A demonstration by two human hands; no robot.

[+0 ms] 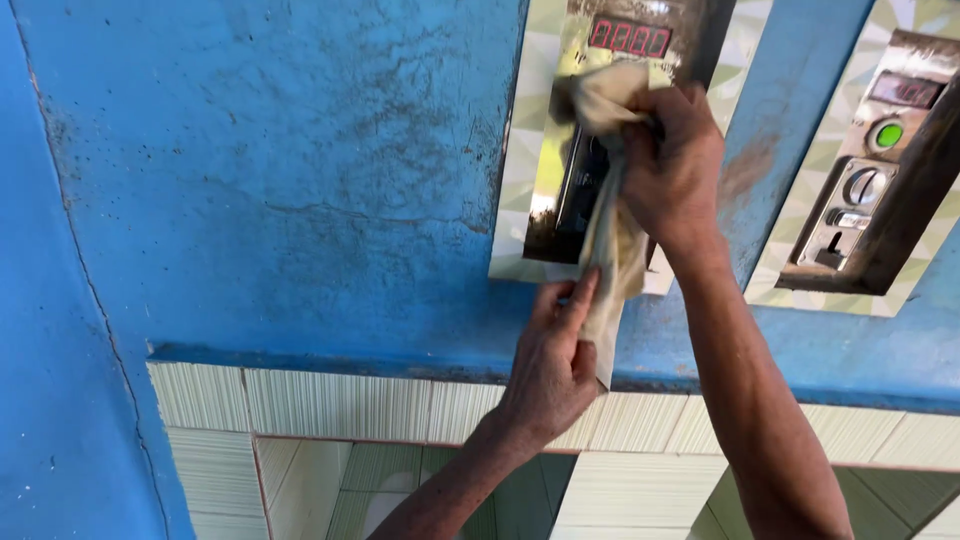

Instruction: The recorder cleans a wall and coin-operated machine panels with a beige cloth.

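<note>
Single view only, from a camera worn on the person's head; it faces forward and slightly down at a blue painted wall (300, 180), tilted so the wall's tiled ledge (400, 405) runs a little askew; range is close, within arm's reach; both forearms enter from the bottom edge; a coin panel (545, 150) sits upper centre, a second panel (860, 170) is cropped at the right edge; no second view shares the scene
</note>
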